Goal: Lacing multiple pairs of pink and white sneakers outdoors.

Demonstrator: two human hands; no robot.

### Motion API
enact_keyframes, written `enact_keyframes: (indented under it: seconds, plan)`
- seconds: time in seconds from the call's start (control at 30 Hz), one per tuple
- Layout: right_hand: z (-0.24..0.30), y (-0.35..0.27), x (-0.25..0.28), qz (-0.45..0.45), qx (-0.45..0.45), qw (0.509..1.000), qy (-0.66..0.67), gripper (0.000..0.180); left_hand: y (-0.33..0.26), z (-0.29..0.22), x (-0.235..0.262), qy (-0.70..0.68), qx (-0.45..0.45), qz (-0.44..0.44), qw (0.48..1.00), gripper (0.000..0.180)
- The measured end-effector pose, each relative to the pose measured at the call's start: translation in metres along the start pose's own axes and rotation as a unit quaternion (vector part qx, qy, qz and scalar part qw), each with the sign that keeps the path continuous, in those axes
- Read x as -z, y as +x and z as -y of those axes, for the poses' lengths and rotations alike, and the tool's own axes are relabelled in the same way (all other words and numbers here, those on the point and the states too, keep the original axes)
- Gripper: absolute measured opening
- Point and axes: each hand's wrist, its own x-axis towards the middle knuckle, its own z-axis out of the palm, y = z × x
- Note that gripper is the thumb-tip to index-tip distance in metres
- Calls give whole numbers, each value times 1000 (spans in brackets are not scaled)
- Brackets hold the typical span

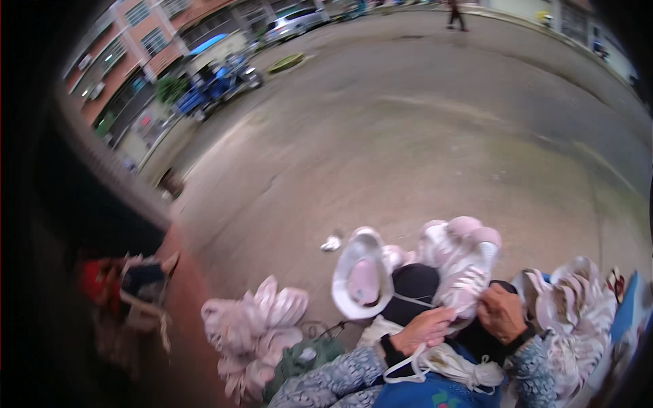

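- The work in hand centres on a pink-and-white shoe upper (457,262) held up in front of the person, low and right of middle in the view, over the lap and a dark rounded form (415,289) that may be a last or a knee; I cannot tell which.
- Judging by the loose white cord (435,360) bundled below the hands, the step looks like threading or stitching cord into the upper, and it seems mid-way: the piece is gripped, not set down.
- The next move would call for a steady hold on the upper and a fine pinch on the cord, since the material is soft and folds easily.
- The left hand (425,330) lies curled with fingers drawn together, resting on the lower edge of the upper and touching the cord; whether it pinches a strand is too blurred to tell.
- The right hand (502,313) is closed around the upper's right side, fingers wrapped on it.
- Just left stands a white sole-like piece with a pink inside (360,277).
- Piles of similar pink-white pieces lie at left (255,326) and right (578,299).
- Beyond is bare concrete ground (422,149), with a blue vehicle (214,85) and a brick-coloured building (146,44) far off.
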Motion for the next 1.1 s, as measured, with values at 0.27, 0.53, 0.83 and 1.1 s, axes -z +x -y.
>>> enact_keyframes:
  seconds: [0.27, 0.53, 0.83, 1.1]
  plan:
    - [1, -26, 9, -66, -39, 996, -54, 9, 15, -12, -17, -22, 39, 40, 998, 24]
    - [-7, -22, -1, -100, -41, 993, -56, 12, 7, -14, -13, -33, 39, 57, 997, 23]
    - [-1, -25, 10, -27, -41, 994, -98, 15, -4, -21, -9, 72, 52, 19, 996, 24]
    - [-4, -18, 15, 23, -34, 993, -112, 13, -14, -25, -18, 108, 19, 8, 994, 18]
